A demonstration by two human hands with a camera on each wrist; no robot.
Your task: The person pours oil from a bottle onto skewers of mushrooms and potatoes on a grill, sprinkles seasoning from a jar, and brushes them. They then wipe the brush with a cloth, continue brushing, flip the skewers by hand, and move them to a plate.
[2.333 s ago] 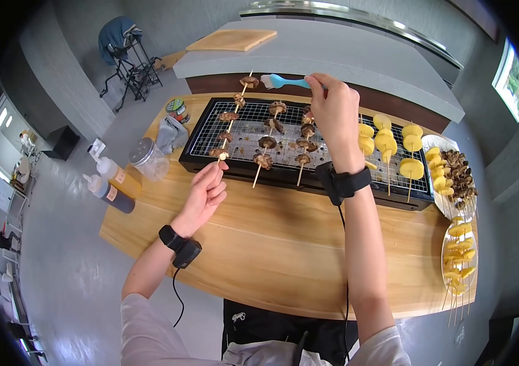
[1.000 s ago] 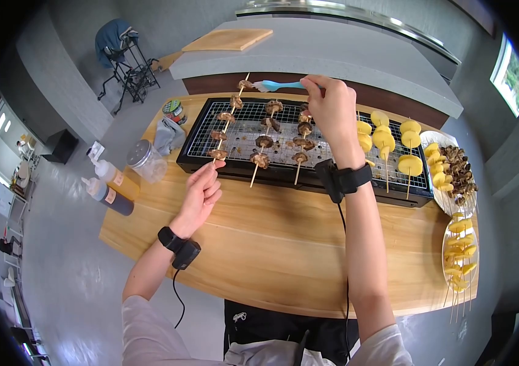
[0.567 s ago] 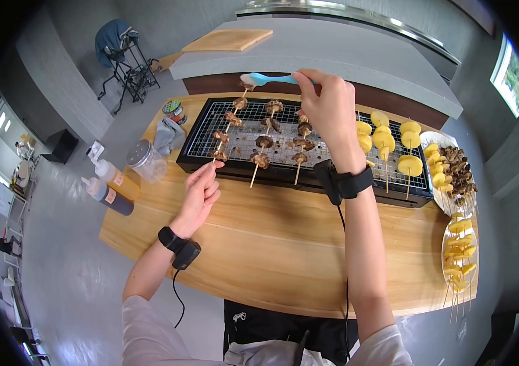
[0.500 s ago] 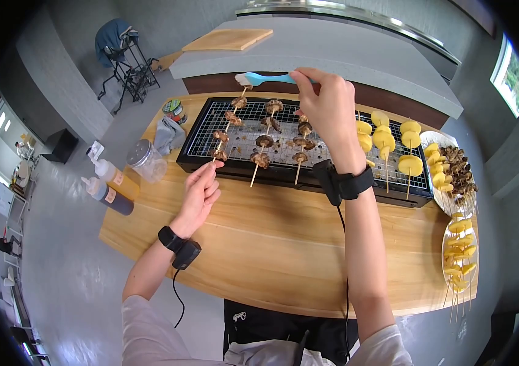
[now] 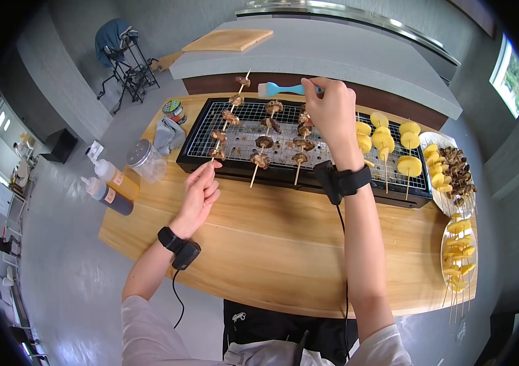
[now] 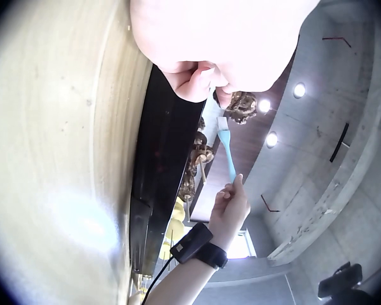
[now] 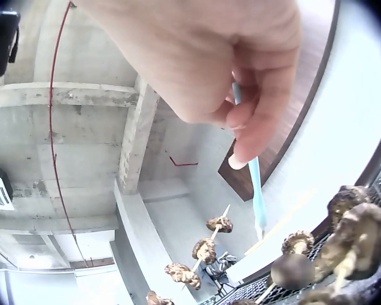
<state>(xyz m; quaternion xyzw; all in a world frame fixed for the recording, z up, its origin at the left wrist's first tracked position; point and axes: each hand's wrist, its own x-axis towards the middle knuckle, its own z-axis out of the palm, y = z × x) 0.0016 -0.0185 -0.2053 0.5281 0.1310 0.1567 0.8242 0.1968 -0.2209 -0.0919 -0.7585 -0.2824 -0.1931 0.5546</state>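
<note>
My left hand (image 5: 201,194) pinches the bare lower end of a mushroom skewer (image 5: 231,117), which slants up over the left part of the black grill (image 5: 241,168). Several browned mushroom pieces are threaded along it. In my right hand (image 5: 334,113) is a light blue basting brush (image 5: 286,89), gripped by its handle, its pale bristles pointing left. A small gap separates the bristles from the top mushroom of the skewer. The right wrist view shows the brush (image 7: 258,197) under my thumb and fingers. Two more mushroom skewers, one of them a skewer (image 5: 264,142) mid-grill, lie on the rack.
Potato-slice skewers (image 5: 384,141) lie on the grill's right end. Beyond it stand a plate of mixed skewers (image 5: 454,210) and a plate of potato skewers (image 5: 444,259). At left are sauce bottles (image 5: 116,201), a clear jar (image 5: 150,165), a grey cloth (image 5: 168,135) and a small can (image 5: 175,111).
The brush passes over the skewer's top mushroom, then moves right, off it. My left hand shifts slightly left early on, and the skewer turns a little in its fingers.
</note>
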